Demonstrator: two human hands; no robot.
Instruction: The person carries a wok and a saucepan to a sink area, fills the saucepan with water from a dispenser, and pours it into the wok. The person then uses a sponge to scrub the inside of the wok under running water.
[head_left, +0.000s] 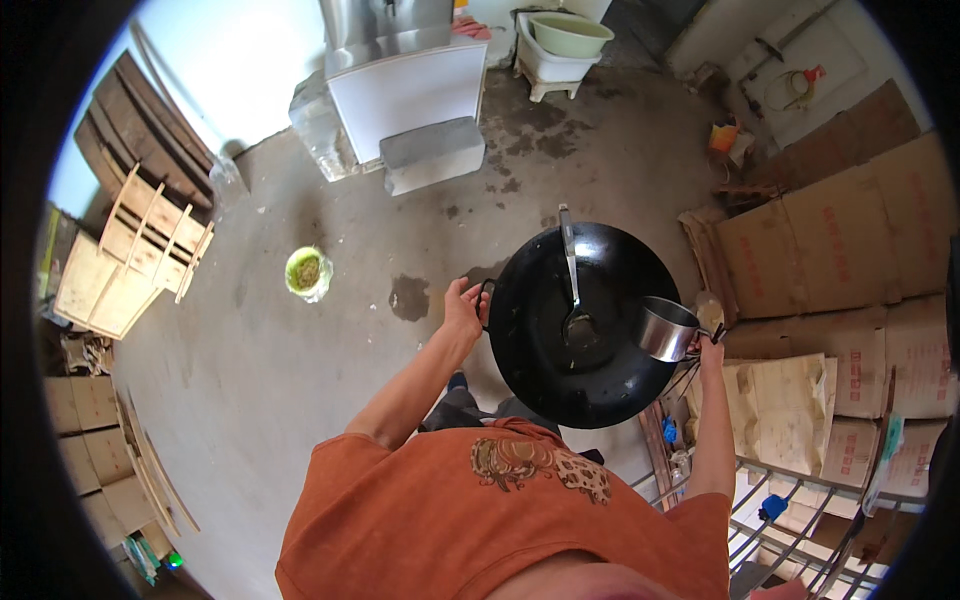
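A large black wok (540, 370) hangs in front of me above the floor. My left hand (464, 306) is closed around the loop handle on its left side. Inside the wok rests a metal ladle (570, 260), its bowl near the middle and its handle reaching past the far rim. My right hand (710, 352), at the wok's right edge, grips a shiny steel cup (666, 330) by its handle; the cup is tilted and overlaps the wok's rim. Whether that hand also grasps the wok's right handle is hidden. Beside it shows a pale, see-through object (709, 309).
A small green-rimmed bucket (307, 272) stands on the floor to my left. Ahead are a white cabinet (408, 100) with a grey block before it and a green basin (570, 36) on a white stand. Stacked cartons (830, 240) and a metal rack (790, 530) line the right.
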